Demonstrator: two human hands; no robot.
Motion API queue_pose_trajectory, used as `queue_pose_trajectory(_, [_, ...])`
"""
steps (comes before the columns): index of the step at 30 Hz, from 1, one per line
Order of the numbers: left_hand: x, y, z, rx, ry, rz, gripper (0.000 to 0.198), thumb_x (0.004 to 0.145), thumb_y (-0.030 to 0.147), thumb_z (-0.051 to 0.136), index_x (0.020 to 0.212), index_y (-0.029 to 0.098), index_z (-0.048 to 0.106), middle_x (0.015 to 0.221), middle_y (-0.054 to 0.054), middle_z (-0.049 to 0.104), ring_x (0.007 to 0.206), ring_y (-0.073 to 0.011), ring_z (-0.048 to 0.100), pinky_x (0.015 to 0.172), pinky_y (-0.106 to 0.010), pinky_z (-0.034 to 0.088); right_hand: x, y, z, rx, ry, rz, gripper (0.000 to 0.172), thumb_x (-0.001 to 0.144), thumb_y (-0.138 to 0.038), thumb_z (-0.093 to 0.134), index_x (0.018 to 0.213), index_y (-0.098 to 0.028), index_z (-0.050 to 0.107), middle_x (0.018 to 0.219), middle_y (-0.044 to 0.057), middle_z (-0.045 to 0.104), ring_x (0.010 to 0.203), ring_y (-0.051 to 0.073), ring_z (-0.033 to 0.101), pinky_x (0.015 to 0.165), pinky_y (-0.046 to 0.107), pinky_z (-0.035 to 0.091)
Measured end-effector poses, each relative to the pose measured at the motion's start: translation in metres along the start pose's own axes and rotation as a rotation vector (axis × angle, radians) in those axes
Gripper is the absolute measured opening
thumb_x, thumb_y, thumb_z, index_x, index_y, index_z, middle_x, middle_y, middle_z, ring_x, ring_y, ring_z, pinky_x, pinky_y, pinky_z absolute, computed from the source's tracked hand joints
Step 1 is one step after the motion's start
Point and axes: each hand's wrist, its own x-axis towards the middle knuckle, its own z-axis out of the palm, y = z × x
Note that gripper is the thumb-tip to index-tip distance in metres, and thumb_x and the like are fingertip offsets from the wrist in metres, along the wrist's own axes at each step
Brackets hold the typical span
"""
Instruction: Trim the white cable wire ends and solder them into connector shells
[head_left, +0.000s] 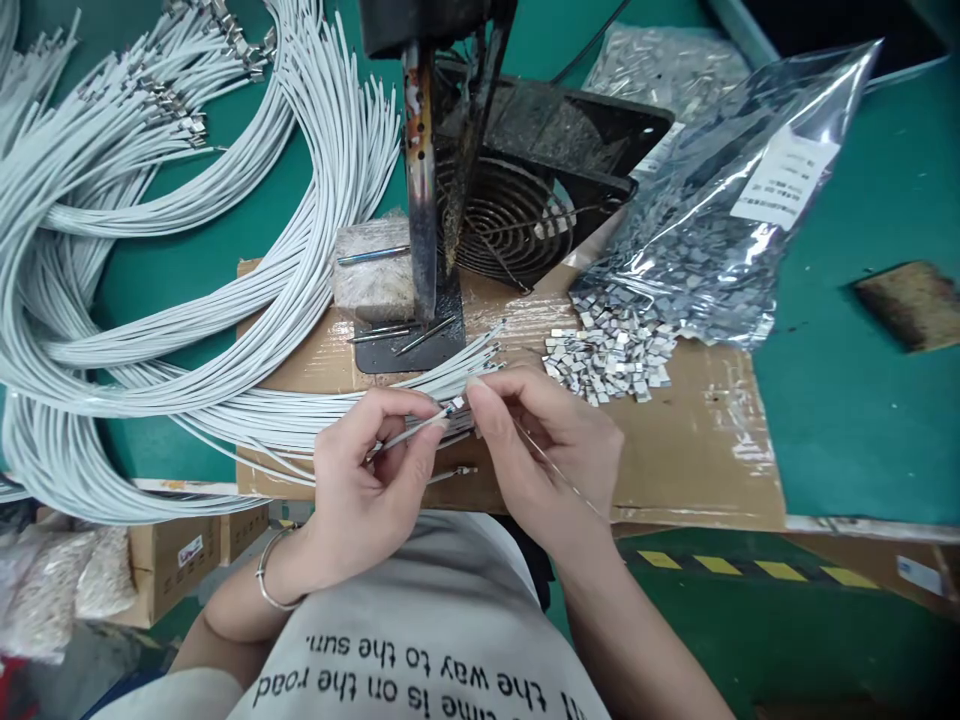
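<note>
My left hand (382,460) is closed, thumb and forefinger pinching a white wire (405,436) close to its end. At that end sits a small shiny metal terminal (456,404). My right hand (544,440) is closed too, its thumb and forefinger tips right beside the terminal; whether they touch it I cannot tell. A thin silvery wire (555,465), like solder wire, runs through the right hand and out past the palm. Below the hands lies another wire end with a terminal (466,470). Many white wires (300,415) lie behind the left hand.
Beyond my hands stands a dark upright tool (421,180) with a heat-stained metal shaft, beside a black fan (517,215) and a wrapped block (373,270). Loose metal terminals (611,355) spill from a clear bag (712,230) onto cardboard (697,430). Wire bundles (150,390) fill the left.
</note>
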Motion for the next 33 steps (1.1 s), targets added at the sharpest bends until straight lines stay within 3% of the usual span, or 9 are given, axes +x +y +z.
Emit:
queue_pose_trajectory(7, [-0.0021,-0.0011,0.0002,0.02,-0.014,-0.011,0.001,0.098,0.021,0.072,0.098,0.021,0.072,0.089,-0.006,0.076,0.081,-0.0174,0.073,0.056,-0.022,0.055,-0.0009,0.0002,-0.0007,-0.023,-0.002,0.012,0.025,0.105,-0.024,0.064,0.081,-0.021,0.067,0.07,-0.003,0.061,0.06,0.011,0.052,0.058,0.026,0.045])
queue_pose_trajectory(19, [-0.0006,0.001,-0.0017,-0.019,-0.018,-0.039,0.004,0.098,0.022,0.073,0.095,0.02,0.072,0.079,-0.004,0.073,0.075,-0.0161,0.071,0.057,-0.022,0.055,-0.0013,-0.0007,-0.001,-0.013,0.005,0.022,0.025,0.105,-0.025,0.064,0.081,-0.021,0.068,0.07,-0.004,0.061,0.06,0.01,0.053,0.059,0.025,0.045])
queue_pose_trajectory(33, [-0.0007,0.0013,-0.0024,-0.068,-0.052,-0.072,0.005,0.1,0.022,0.071,0.096,0.02,0.071,0.069,0.001,0.068,0.058,-0.0117,0.06,0.049,-0.022,0.044,-0.0019,0.0006,-0.0008,-0.027,0.008,0.007,0.025,0.105,-0.025,0.064,0.081,-0.022,0.068,0.07,-0.004,0.063,0.06,0.01,0.053,0.057,0.025,0.045])
